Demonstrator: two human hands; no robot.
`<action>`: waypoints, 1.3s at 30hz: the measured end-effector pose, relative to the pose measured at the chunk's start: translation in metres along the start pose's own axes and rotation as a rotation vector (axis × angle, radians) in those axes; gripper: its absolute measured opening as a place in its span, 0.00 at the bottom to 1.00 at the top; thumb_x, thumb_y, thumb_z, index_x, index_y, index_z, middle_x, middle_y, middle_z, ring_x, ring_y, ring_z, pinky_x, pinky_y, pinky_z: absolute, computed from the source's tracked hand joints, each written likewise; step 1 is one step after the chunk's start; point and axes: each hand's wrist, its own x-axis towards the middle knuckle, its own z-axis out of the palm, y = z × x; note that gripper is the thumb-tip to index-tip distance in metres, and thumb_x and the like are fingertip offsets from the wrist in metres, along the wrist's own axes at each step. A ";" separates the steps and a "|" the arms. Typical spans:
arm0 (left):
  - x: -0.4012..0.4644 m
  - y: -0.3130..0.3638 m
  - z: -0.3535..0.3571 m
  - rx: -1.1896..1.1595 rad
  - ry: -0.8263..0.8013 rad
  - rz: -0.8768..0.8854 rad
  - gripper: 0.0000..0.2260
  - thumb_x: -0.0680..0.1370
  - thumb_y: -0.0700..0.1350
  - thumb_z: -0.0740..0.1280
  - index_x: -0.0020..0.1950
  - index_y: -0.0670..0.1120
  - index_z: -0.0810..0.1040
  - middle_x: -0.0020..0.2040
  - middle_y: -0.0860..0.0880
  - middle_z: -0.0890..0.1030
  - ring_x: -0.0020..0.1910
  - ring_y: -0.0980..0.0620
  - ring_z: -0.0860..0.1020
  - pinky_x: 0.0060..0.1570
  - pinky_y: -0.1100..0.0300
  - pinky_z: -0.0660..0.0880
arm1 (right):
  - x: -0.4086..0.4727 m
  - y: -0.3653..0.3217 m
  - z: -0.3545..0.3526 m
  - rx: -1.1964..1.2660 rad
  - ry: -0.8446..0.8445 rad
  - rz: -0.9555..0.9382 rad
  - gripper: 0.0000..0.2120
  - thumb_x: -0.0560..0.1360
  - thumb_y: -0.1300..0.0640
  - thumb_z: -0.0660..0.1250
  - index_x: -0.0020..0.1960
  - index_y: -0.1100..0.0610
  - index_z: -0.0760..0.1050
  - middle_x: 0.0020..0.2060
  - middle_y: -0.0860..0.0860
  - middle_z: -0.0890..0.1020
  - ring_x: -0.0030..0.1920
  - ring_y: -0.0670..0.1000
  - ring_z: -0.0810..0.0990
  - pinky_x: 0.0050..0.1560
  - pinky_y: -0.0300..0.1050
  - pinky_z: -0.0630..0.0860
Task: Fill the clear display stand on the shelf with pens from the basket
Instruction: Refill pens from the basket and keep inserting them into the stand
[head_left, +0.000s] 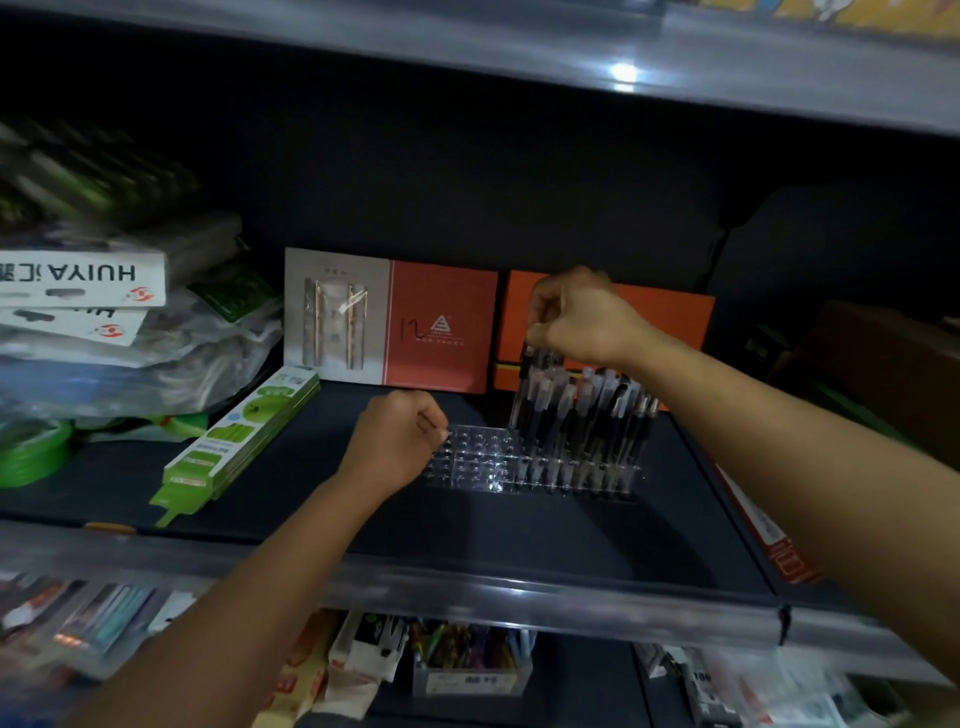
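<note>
The clear display stand (483, 460) sits on the dark shelf, its left half showing bare holes. Several black pens (592, 415) stand upright in its right half. My right hand (576, 317) is above the stand's back row and pinches the cap end of one black pen (522, 389), which leans with its tip at the stand. My left hand (397, 436) grips the stand's left edge with curled fingers. The basket is not in view.
Red and orange gift boxes (441, 325) stand behind the stand. Green flat packs (244, 436) lie to the left, beside bagged goods and white boxes (83, 280). A red box (763, 525) lies at the right. The shelf's front rail (467, 587) runs below my arms.
</note>
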 end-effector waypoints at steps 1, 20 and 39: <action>0.000 0.000 0.001 0.032 0.002 0.022 0.05 0.74 0.38 0.71 0.41 0.47 0.80 0.36 0.55 0.79 0.37 0.61 0.77 0.41 0.66 0.74 | 0.000 -0.001 0.000 -0.002 -0.009 0.001 0.03 0.69 0.62 0.71 0.39 0.61 0.79 0.33 0.53 0.81 0.35 0.55 0.81 0.34 0.46 0.78; 0.001 0.008 0.013 0.263 0.015 0.192 0.03 0.75 0.38 0.67 0.45 0.46 0.79 0.43 0.51 0.78 0.42 0.52 0.76 0.42 0.56 0.75 | -0.005 0.003 0.001 0.003 -0.165 -0.043 0.03 0.69 0.65 0.71 0.37 0.61 0.79 0.29 0.51 0.81 0.29 0.47 0.77 0.32 0.42 0.76; -0.003 0.007 0.011 0.307 -0.001 0.188 0.04 0.75 0.38 0.66 0.44 0.47 0.79 0.43 0.52 0.75 0.43 0.51 0.75 0.43 0.54 0.76 | 0.014 0.019 0.026 -0.327 -0.226 -0.119 0.10 0.70 0.57 0.74 0.34 0.52 0.74 0.36 0.50 0.77 0.42 0.53 0.79 0.43 0.45 0.77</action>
